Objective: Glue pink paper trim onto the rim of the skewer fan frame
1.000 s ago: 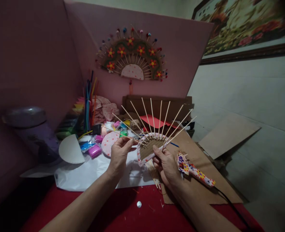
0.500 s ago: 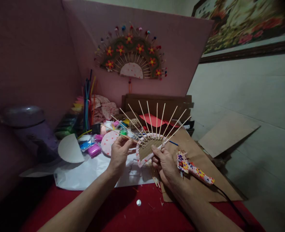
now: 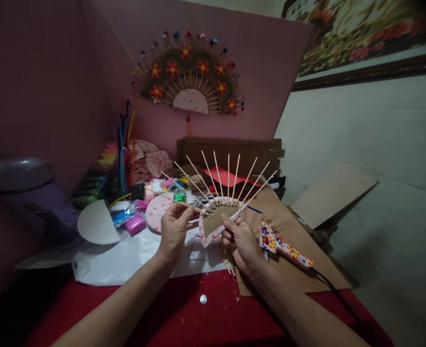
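Observation:
A half-round cardboard piece point(image 3: 216, 221) with a spotted fabric rim is held up over the table, its thin wooden sticks point(image 3: 218, 173) spreading out like a fan. My right hand point(image 3: 240, 238) pinches its lower right edge, thumb on the cardboard. At its left side, my left hand point(image 3: 174, 229) has thumb and fingers closed on a wooden stick point(image 3: 162, 193) that points to the left. Loose sticks point(image 3: 229, 262) lie beneath the piece, partly hidden by my right hand.
A flowered glue gun point(image 3: 287, 250) with a black cord lies on brown cardboard point(image 3: 321, 267) at right. White paper point(image 3: 100, 262), a white half disc point(image 3: 97, 222), a spotted round piece point(image 3: 157, 212) and colourful packets point(image 3: 135, 223) lie left. A decorated fan point(image 3: 190, 101) hangs behind.
The whole view has shifted slightly, so things appear a little further left. Both hands keep the same hold on the fan piece and the stick.

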